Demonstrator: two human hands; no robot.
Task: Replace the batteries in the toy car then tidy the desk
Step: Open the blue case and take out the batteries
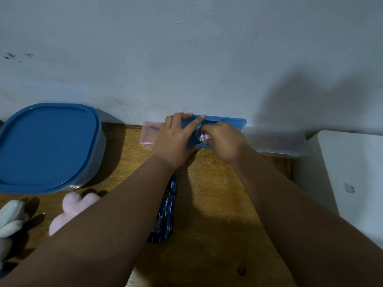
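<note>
Both hands work at a blue box (pixel 228 122) at the back of the tabletop (pixel 215 204), against the wall (pixel 186 59).
The left hand (pixel 174 139) holds the box's left end, fingers hooked over its far edge and the forefinger laid straight across the top. The right hand (pixel 223 139) is curled narrowly into the box, its fingertips pinching a small pack (pixel 204 137) printed white, red and blue. The toy car (pixel 165 210), dark blue, lies on the tabletop between the forearms, near the box but apart from it. A pink box (pixel 148 134) sits just left of the blue one and a clear box (pixel 275 141) just right. A big blue-lidded tub (pixel 47 146) and two plush toys, pink (pixel 70 208) and white (pixel 10 218), lie to the left.
</note>
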